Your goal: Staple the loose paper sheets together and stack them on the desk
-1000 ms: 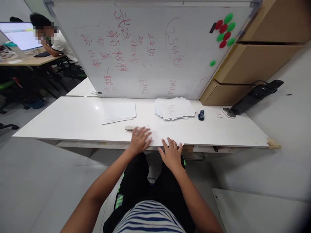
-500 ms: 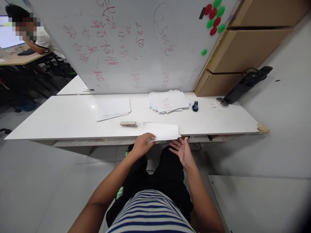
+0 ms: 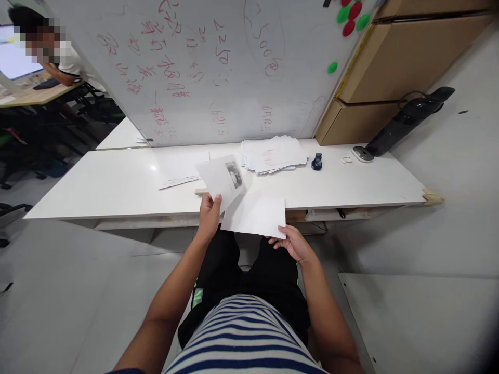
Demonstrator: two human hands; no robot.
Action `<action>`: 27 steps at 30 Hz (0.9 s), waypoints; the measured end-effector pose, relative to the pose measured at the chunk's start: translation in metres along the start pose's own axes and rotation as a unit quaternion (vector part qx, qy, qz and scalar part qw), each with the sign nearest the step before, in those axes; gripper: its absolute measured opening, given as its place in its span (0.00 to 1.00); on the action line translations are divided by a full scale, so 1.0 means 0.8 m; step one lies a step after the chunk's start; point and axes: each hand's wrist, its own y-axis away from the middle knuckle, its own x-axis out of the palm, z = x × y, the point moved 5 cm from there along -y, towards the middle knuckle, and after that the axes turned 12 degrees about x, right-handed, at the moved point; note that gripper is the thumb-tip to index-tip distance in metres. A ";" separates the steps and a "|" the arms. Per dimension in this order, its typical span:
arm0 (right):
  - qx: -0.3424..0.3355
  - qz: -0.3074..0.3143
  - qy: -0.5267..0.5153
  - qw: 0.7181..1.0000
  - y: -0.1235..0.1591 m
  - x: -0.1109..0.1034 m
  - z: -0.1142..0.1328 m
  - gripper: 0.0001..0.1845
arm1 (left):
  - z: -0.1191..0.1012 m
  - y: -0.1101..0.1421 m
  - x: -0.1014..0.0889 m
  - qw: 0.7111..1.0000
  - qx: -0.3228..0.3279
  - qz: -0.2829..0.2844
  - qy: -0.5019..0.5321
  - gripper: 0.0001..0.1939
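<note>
My left hand is closed on the lower corner of a printed sheet, which is lifted and tilted and shows a dark picture. Another white sheet reaches over the table's front edge, its right corner pinched by my right hand. Whether it is one sheet or more I cannot tell. Behind the lifted sheet, a beige stapler is mostly hidden. A low stack of paper lies to the left, partly covered. Farther back is a thicker, uneven pile of paper.
On the white table, a small dark blue object, a computer mouse and a black bottle are at the right. Cardboard boxes stand behind them. A whiteboard rises along the back. Another person sits at far left.
My left hand has moved left and lifted a printed sheet away from the other paper. My right hand, open before, has taken hold of the remaining sheet's corner. The view has shifted slightly.
</note>
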 end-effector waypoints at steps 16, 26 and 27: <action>-0.079 -0.147 0.184 0.969 -0.011 0.024 -0.007 0.30 | 0.007 0.042 0.046 0.903 0.104 0.315 -0.275 0.21; -0.039 -0.139 0.092 0.985 -0.023 0.004 -0.014 0.32 | -0.006 0.002 -0.029 0.985 0.022 0.032 -0.171 0.27; -0.036 -0.140 0.083 0.986 -0.023 0.003 -0.015 0.32 | -0.008 0.004 -0.022 0.983 0.021 0.055 -0.175 0.26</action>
